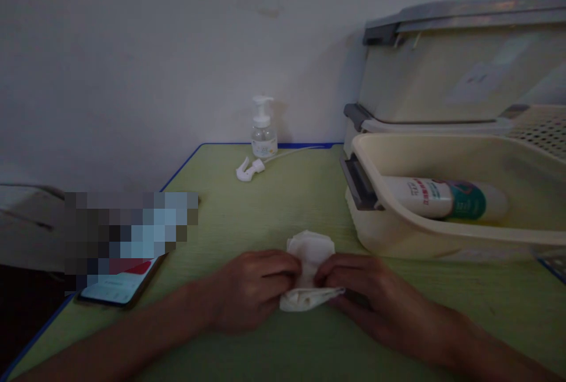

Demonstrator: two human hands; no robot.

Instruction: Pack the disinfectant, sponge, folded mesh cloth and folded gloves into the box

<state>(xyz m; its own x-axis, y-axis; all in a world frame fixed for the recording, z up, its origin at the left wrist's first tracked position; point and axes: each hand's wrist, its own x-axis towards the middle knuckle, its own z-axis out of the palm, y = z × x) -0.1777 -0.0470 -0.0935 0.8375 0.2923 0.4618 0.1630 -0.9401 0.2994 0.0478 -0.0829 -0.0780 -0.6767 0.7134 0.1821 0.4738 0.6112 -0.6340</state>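
Observation:
A soft white cloth (312, 252), folded into a narrow strip, is between my two hands over the table's near middle. I cannot tell whether it is fabric or paper. My left hand (254, 287) pinches its left side, with the fingers curled in. On the opposite side, my right hand (365, 287) grips the cloth with thumb and bent fingers. The lower end turns up into a loose fold near the fingertips, and the upper end spreads flat toward the wall. Parts of the cloth are hidden behind the fingers.
A cream bin (367, 240) at right holds a white and teal bottle (442, 199). Behind it stand a lidded storage box (433, 81) and a perforated basket (542, 131). A pump bottle (264, 134), a loose spray nozzle (251, 170) and a phone (115, 287) lie on the green table (221, 205).

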